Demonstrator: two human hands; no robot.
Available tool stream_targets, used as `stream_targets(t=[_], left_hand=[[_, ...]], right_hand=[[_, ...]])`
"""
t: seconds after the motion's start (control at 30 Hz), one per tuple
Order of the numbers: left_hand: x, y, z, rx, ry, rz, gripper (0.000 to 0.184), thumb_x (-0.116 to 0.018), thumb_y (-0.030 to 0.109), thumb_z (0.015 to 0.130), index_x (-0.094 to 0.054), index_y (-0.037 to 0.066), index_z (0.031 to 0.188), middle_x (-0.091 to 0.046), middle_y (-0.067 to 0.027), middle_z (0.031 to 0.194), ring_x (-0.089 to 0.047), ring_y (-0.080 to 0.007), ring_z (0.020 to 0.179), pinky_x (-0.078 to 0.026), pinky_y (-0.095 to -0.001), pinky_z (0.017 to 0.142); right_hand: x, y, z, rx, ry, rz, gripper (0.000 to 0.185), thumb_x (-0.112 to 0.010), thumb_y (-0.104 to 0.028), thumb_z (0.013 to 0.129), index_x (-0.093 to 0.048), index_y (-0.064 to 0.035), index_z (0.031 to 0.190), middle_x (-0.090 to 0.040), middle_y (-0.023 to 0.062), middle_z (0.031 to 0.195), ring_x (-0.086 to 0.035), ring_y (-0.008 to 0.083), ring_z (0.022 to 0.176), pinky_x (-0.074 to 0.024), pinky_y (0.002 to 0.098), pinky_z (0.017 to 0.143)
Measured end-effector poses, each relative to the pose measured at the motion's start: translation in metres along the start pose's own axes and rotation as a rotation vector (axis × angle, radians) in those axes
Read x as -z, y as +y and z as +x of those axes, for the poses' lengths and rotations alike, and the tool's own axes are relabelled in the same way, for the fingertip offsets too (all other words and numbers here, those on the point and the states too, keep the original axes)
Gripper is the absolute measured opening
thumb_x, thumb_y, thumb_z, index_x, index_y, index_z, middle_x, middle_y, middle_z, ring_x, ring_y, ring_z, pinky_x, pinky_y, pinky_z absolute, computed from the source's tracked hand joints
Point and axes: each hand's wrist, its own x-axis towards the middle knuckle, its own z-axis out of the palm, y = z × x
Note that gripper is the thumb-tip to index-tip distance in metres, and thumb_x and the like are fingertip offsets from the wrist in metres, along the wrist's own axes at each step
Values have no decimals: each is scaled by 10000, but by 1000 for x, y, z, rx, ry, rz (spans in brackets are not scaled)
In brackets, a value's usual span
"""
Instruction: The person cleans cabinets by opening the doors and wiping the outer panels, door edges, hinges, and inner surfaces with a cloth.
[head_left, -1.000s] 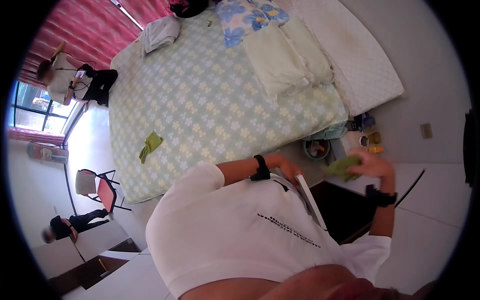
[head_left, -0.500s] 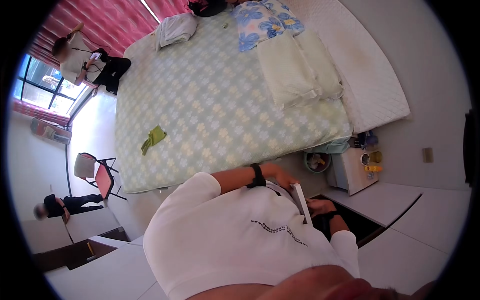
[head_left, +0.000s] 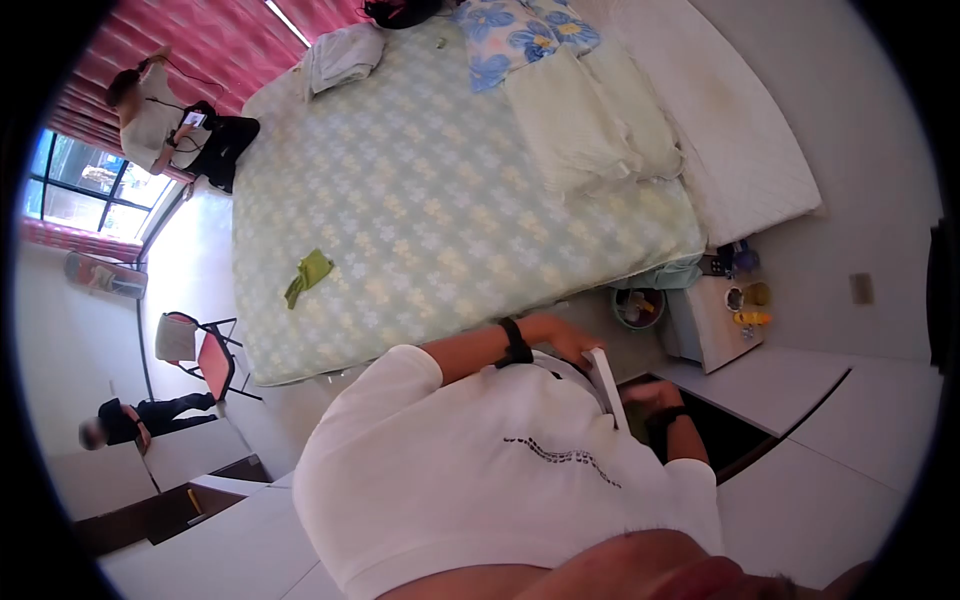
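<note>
My left hand (head_left: 568, 342), with a black band at the wrist, is closed on the upper end of a white cabinet door (head_left: 607, 390), seen almost edge-on. To its right, my right hand (head_left: 652, 393) is over a dark cabinet opening (head_left: 715, 428), apart from the door; a black band circles that wrist too. Something greenish shows dimly below the right hand. The right fingers are bent and partly hidden, so whether they hold anything is unclear.
A bare mattress (head_left: 430, 210) with a green cloth (head_left: 308, 278) lies ahead. A small cabinet (head_left: 705, 325) and a bin (head_left: 638, 307) stand close by. One person (head_left: 165, 125) sits by the window; another (head_left: 140, 418) is near a folding chair (head_left: 205, 350).
My right hand has shifted slightly up and right, away from the cabinet door. The left hand keeps its hold on the door. The view has shifted slightly.
</note>
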Motion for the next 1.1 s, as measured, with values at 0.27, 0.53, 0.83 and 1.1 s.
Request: stream_targets(t=[0.27,0.53,0.83,1.1], left_hand=[[-11,-17,3,-113,184,-94,430,-617,104,887,-511,-2,1290,-592,-157,1243,-546,-246,1132,-421,-376,997],[-4,15,-19,-96,301,-155,642,-671,89,850,-385,45,1423,-508,-149,1380,-491,-257,1269,-380,-389,1077],[16,57,-31,-110,306,-108,746,-757,133,784,-379,69,1424,-530,-143,1350,-497,-261,1253,-376,-385,1064],[18,43,-22,43,113,-19,746,-787,162,759,-391,65,1383,-555,-158,1309,-513,-269,1225,-405,-388,1014]], right_hand=[[8,-158,-137,435,47,143,822,-721,-220,838,-253,-31,1488,-432,114,1405,-447,208,1248,-364,318,1064],[-30,-121,-125,685,335,-296,801,-674,-126,845,-212,-13,1489,-421,111,1410,-409,185,1270,-348,291,1069],[-48,-167,-151,816,487,-121,977,-750,-413,841,-144,-18,1497,-365,169,1421,-361,247,1339,-315,333,1099],[-56,-167,-147,669,385,-97,1116,-752,-475,824,-30,12,1522,-326,166,1470,-340,225,1351,-293,306,1109]])
